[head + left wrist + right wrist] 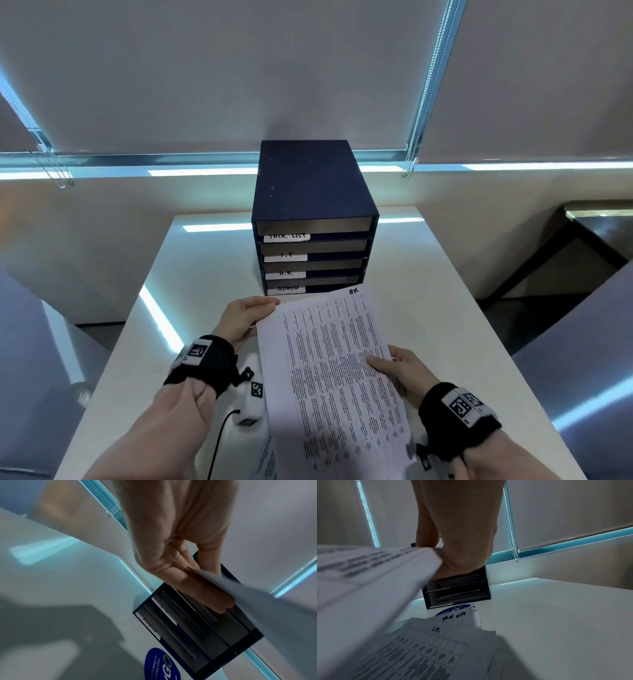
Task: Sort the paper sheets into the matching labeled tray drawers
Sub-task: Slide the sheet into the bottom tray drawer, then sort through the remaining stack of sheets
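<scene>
The paper sheet (pixel 337 370) fills the lower centre of the head view, lifted off the tabletop (pixel 445 308). We hold it at both sides: our right hand (pixel 399 371) pinches the right edge, our left hand (pixel 245 317) pinches the upper left corner. Its top corner bears a scribbled mark that we read as H.R., though blurred. More sheets (pixel 426 647) lie beneath. Farther up stands the tray unit (pixel 313 219), its slots narrow and stacked close. We judge the limp sheet may buckle at the lip, or slip into the I.T or ADMIN slot beside H.R.
</scene>
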